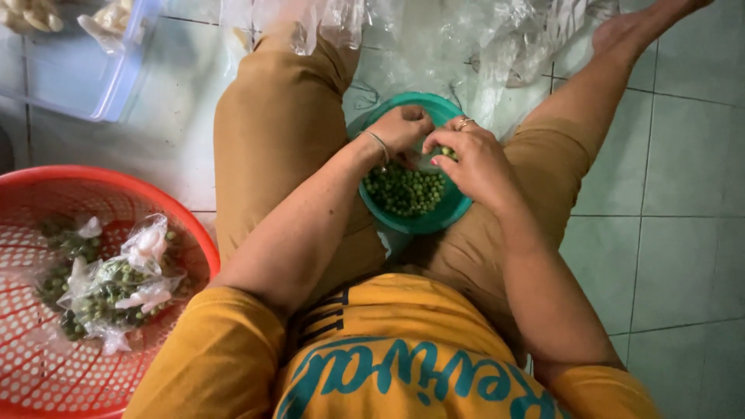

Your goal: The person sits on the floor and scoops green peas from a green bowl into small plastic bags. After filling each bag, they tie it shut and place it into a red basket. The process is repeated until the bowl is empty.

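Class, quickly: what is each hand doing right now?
Left hand: fingers curled over the green bowl; any grip cannot be told.
Right hand: pinching a small green pea.

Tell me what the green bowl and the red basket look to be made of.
Green bowl: likely plastic, with a smooth, evenly coloured teal rim and slight sheen. Red basket: likely moulded plastic, with a regular perforated mesh wall and a thick glossy rim.

Home floor, green tiles, red basket
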